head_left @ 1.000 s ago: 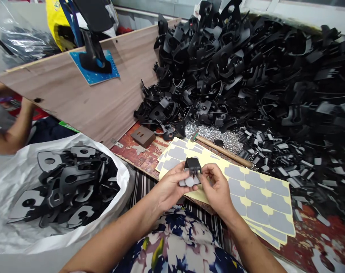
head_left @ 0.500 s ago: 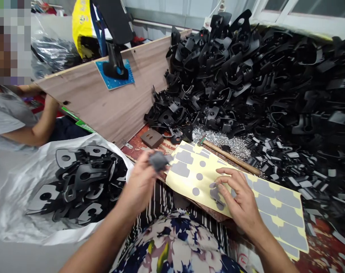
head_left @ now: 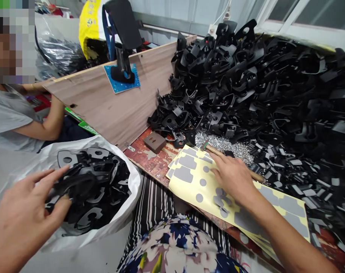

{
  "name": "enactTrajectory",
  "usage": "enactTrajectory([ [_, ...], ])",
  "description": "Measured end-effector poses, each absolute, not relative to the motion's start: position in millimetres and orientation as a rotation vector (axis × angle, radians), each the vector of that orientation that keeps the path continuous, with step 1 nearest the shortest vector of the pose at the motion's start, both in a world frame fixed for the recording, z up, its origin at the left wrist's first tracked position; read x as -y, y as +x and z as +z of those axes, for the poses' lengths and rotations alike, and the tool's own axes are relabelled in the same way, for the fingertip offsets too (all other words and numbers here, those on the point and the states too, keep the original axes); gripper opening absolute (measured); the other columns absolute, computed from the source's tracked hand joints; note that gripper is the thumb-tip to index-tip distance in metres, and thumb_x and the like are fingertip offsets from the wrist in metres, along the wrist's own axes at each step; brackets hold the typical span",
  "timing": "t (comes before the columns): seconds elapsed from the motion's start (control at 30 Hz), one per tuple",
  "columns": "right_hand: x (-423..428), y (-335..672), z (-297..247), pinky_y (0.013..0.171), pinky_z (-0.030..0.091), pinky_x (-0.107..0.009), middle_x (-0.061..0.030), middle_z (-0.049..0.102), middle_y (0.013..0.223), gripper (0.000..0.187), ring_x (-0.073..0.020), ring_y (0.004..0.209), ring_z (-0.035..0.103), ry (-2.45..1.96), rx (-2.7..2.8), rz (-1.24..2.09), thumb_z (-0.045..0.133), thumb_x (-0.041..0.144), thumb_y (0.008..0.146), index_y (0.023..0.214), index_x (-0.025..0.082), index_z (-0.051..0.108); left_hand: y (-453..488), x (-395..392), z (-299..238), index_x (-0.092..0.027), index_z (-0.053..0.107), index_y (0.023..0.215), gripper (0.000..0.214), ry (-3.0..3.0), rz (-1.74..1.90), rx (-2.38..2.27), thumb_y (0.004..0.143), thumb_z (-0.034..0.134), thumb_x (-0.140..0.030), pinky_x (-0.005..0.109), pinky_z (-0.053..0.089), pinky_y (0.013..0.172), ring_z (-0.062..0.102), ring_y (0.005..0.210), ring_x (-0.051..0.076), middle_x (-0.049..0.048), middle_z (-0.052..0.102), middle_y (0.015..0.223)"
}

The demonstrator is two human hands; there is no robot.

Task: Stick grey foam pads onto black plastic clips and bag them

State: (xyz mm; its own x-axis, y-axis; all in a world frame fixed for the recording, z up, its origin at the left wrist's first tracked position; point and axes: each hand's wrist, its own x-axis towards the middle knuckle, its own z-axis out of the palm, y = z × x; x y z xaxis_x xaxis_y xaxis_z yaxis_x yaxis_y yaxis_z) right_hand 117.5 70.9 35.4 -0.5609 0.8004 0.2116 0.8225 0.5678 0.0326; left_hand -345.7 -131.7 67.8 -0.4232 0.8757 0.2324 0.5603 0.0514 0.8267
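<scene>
My left hand (head_left: 24, 216) hovers with fingers spread over a white plastic bag (head_left: 129, 178) full of black plastic parts (head_left: 98, 178). It holds nothing; a blurred black part (head_left: 75, 187) lies just past its fingertips. My right hand (head_left: 232, 174) lies flat, fingers stretched out, on a yellow backing sheet (head_left: 193, 185) with grey adhesive pads (head_left: 183, 174) and small grey dots. Its fingertips touch the sheet beside one of the dots.
A big heap of black plastic clips (head_left: 246, 76) covers the table's right and back. Small silver screws (head_left: 235, 146), a wooden tool handle (head_left: 218, 151) and a brown block (head_left: 154, 141) lie near the sheet. A wooden board (head_left: 118, 110) divides off another person's arm (head_left: 47, 129).
My left hand carried the black part with its grey pad to the left, over the bag, and opened. My right hand left the part and moved onto the yellow sheet.
</scene>
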Motion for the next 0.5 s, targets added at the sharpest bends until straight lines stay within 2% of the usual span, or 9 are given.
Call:
enactTrajectory([
  [0.07, -103, 79, 40, 0.087, 0.047, -0.041, -0.0118, 0.074, 0.109, 0.029, -0.0301, 0.099, 0.065, -1.368, 2.603, -0.085, 0.055, 0.022, 0.1, 0.125, 0.021, 0.069, -326, 128, 73, -0.047, 0.066, 0.133, 0.057, 1.71, 1.137, -2.433, 0.077, 0.071, -0.035, 0.068, 0.033, 0.121, 0.045, 0.142, 0.044, -0.0095, 0.063, 0.142],
  [0.13, -134, 41, 39, 0.089, 0.046, -0.038, -0.0134, 0.073, 0.116, 0.029, -0.029, 0.106, 0.062, -1.419, 2.564, -0.004, 0.054, 0.023, 0.103, 0.127, 0.017, 0.069, -301, 120, 76, -0.038, 0.064, 0.137, 0.054, 1.823, 1.084, -2.558, 0.084, 0.066, -0.045, 0.071, 0.042, 0.112, 0.057, 0.128, 0.045, 0.0021, 0.066, 0.135],
  [0.2, -157, 13, 37, 0.086, 0.045, -0.036, -0.0122, 0.074, 0.115, 0.026, -0.0283, 0.105, 0.061, -1.45, 2.587, 0.03, 0.06, 0.023, 0.101, 0.124, 0.017, 0.071, -274, 109, 75, -0.029, 0.065, 0.133, 0.045, 1.871, 1.126, -2.376, 0.09, 0.064, -0.044, 0.06, 0.055, 0.098, 0.067, 0.109, 0.037, 0.0073, 0.067, 0.124],
  [0.27, -165, 3, 40, 0.081, 0.044, -0.036, -0.0099, 0.076, 0.105, 0.019, -0.0273, 0.099, 0.061, -1.443, 2.63, 0.037, 0.063, 0.016, 0.097, 0.111, 0.019, 0.075, -248, 93, 69, -0.025, 0.065, 0.128, 0.034, 1.949, 1.125, -2.124, 0.096, 0.062, -0.033, 0.048, 0.059, 0.092, 0.069, 0.098, 0.027, 0.0076, 0.067, 0.121],
  [0.33, -153, 9, 47, 0.078, 0.042, -0.037, -0.0105, 0.075, 0.099, 0.02, -0.0274, 0.096, 0.059, -1.383, 2.679, -0.038, 0.06, 0.008, 0.095, 0.099, 0.019, 0.076, -223, 75, 64, -0.023, 0.064, 0.13, 0.033, 2.1, 1.114, -1.995, 0.097, 0.062, -0.025, 0.044, 0.059, 0.095, 0.068, 0.105, 0.025, 0.0097, 0.066, 0.124],
  [0.43, -105, 32, 62, 0.075, 0.043, -0.039, -0.0115, 0.072, 0.093, 0.027, -0.0269, 0.088, 0.058, -1.041, 2.823, -0.328, 0.052, 0.001, 0.096, 0.093, 0.017, 0.074, -187, 49, 60, -0.019, 0.057, 0.143, 0.048, 2.366, 1.108, -1.94, 0.096, 0.06, -0.014, 0.053, 0.05, 0.11, 0.055, 0.134, 0.033, 0.0184, 0.057, 0.142],
  [0.5, -64, 47, 70, 0.076, 0.047, -0.04, -0.01, 0.071, 0.089, 0.027, -0.0257, 0.085, 0.059, -0.672, 2.889, -0.465, 0.051, 0.002, 0.097, 0.095, 0.017, 0.074, -164, 34, 61, -0.021, 0.053, 0.15, 0.058, 2.501, 0.993, -1.793, 0.093, 0.058, -0.007, 0.056, 0.046, 0.114, 0.044, 0.146, 0.038, 0.0199, 0.048, 0.155],
])
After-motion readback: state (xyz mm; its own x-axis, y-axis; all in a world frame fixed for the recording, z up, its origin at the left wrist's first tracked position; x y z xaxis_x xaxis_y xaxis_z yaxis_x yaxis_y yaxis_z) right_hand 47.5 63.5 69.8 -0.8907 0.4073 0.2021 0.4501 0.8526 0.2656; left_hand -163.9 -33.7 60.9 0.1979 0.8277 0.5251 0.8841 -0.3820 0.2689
